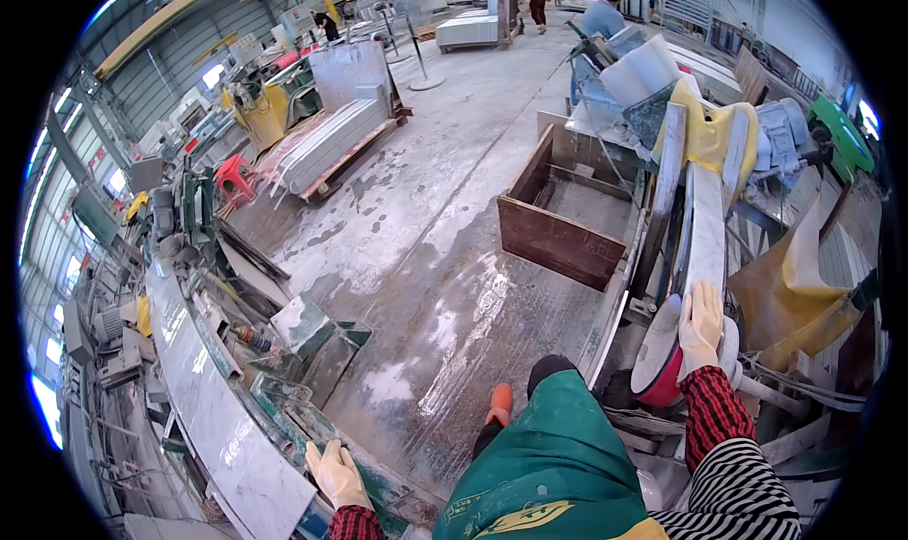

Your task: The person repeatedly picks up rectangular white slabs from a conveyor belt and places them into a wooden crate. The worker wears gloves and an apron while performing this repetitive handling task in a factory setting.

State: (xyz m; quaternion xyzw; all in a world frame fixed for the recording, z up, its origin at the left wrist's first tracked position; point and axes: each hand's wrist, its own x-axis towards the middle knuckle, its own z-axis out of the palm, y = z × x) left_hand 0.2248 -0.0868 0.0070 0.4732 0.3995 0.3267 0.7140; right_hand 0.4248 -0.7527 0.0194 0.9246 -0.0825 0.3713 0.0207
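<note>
My right hand [701, 326], in a pale glove, lies flat with fingers stretched forward on the near end of a long white stone strip [705, 223]. Beside its palm is a round pale wheel with a red rim [657, 356]. Low on the left, my left hand [338, 476], gloved the same way, has its fingers apart above the green, worn edge of a machine bed [293, 422]; whether it touches is unclear. Just left of that hand runs a long, grey-veined polished stone strip [222, 417] on the machine. Neither hand grips anything visible.
A brown open-topped wooden box [563, 242] stands on the wet floor by the right machine. A yellow cloth [705, 133] drapes over the right machine's far end. Stacked slabs [331, 148] and a red stool [235, 181] are further left. A co-worker in a white cap [605, 15] stands beyond.
</note>
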